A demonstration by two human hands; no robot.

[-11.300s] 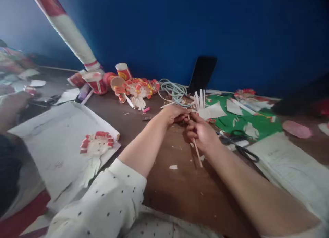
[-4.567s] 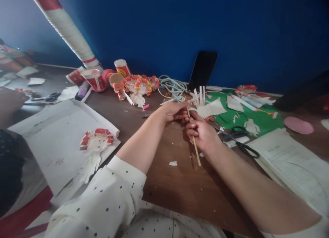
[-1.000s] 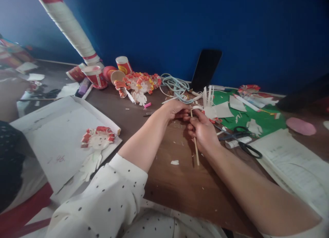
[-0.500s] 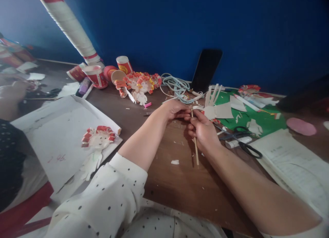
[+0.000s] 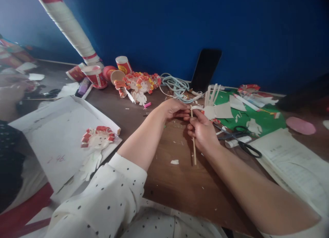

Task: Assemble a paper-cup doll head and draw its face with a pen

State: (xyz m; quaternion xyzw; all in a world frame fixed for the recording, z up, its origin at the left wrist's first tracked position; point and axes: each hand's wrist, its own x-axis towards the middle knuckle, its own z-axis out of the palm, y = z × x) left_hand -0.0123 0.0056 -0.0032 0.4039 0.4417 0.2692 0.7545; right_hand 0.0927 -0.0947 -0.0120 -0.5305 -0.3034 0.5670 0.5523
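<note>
Thin wooden stick point(image 5: 194, 152) sat at frame centre, its long axis almost upright in the frame, top end leaning a little left. Right hand point(image 5: 205, 130) had its grip closed around the shaft above mid-length; the lower part ran out below the fingers toward bottom centre, over the desk point(image 5: 180, 193), with a dark shadow just to its left. Left hand point(image 5: 177, 110) lay palm down at the top end, fingertips meeting those of the right; whether it pinched the stick or only steadied it could not be told. Right hand was thus the nearer to the shaft, left to the tip. A curved white strip point(image 5: 197, 108) arched beside the tip, apparently paper; its far end was hidden. Just right of this, a flat fringed paper piece point(image 5: 218, 111) with narrow upright strips, matte and stiff-looking, by a green sheet point(image 5: 272, 123). Desk surface: brown, smooth, flecked with pale scraps. Scissors point(image 5: 241, 145), dark looped handles, right of centre. Lower left: cut-out paper figure point(image 5: 99, 139), red-and-white segmented rim around its head.
</note>
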